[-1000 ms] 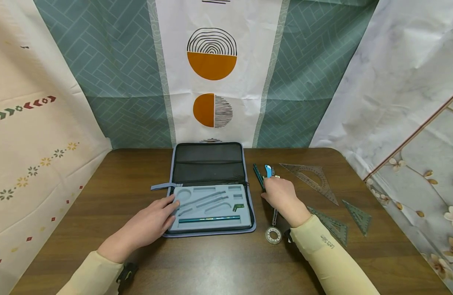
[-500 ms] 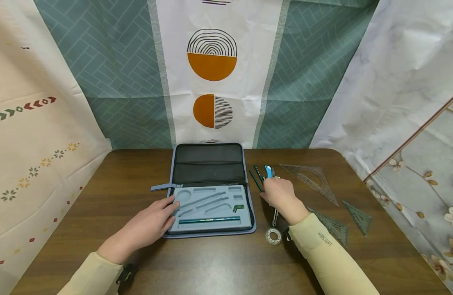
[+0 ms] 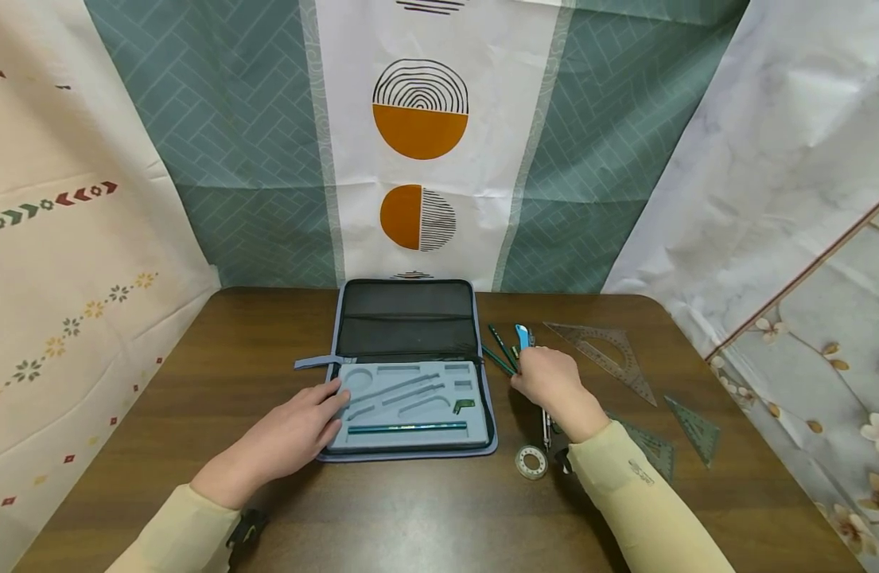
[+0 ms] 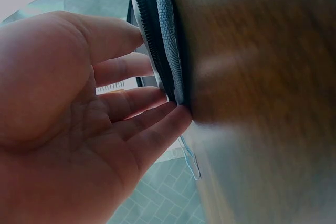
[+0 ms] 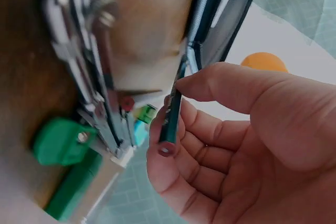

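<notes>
My left hand (image 3: 303, 422) rests on the left side of an unzipped case (image 3: 410, 457), its fingers touching the zipped edge (image 4: 170, 40). A grey moulded tray (image 3: 403, 370) fills the case's near half; a dark green pencil (image 3: 406, 428) and a small green angled piece (image 3: 464, 406) lie in it. Right of the case, my right hand (image 3: 554, 386) pinches another dark green pencil (image 5: 171, 114) between thumb and fingers, its reddish end towards the wrist camera. Just beyond lies one more green pencil (image 3: 499, 341), beside a blue-handled item (image 3: 523, 335).
A metal compass (image 5: 79, 61) lies beside the right hand, near a green block (image 5: 63, 142). A pale marked ring (image 3: 531, 461) is closer to the front. Clear set squares (image 3: 635, 370) (image 3: 697, 430) and a partly covered triangle (image 3: 652, 447) lie to the right.
The pinched pencil has swung away from the other pencil, its far end now pointing left at the case edge. The compass's near end has shifted right of the ring. The left hand stays put.
</notes>
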Available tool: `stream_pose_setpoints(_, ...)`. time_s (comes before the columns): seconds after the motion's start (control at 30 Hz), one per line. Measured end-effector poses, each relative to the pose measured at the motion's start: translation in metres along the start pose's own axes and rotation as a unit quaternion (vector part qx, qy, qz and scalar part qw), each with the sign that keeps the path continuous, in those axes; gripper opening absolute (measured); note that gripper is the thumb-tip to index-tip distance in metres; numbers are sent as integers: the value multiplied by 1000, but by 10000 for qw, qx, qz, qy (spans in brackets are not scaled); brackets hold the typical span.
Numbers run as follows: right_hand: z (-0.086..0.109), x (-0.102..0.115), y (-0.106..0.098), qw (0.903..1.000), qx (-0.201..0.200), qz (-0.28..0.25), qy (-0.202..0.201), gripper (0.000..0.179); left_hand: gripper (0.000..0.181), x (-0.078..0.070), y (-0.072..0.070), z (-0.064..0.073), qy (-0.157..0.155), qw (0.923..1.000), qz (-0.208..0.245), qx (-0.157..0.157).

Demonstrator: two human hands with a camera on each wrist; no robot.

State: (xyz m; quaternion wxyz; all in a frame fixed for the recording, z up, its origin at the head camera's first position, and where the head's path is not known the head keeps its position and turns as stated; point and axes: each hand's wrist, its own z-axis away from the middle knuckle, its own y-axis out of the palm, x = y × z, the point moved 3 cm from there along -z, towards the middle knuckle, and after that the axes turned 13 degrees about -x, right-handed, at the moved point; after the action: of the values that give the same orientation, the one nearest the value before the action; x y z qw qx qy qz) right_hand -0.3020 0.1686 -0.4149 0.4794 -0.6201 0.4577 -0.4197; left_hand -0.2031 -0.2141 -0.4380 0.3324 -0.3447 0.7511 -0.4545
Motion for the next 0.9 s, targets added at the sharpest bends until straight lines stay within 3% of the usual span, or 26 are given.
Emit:
stream_pose_setpoints(0.33, 17, 1, -32, 9987, -457, -82, -204, 54, 42, 1, -1, -2, -47, 9999, 1, 89)
stream_pose_setpoints(0.57, 26, 20, -49, 9940, -892, -170, -612, 33, 42, 2, -1, -2, -71, 9999, 14, 96)
stream_pose_setpoints(0.7, 29, 37, -49, 9828, -1308, -320, -1266, 20, 42, 1, -2, -1, -91, 9999, 38, 92)
stream_pose_setpoints(0.9, 35, 60, -39, 9557, -1698, -574, -2337, 22, 43, 1, -2, -2, -115, 9998, 37, 128)
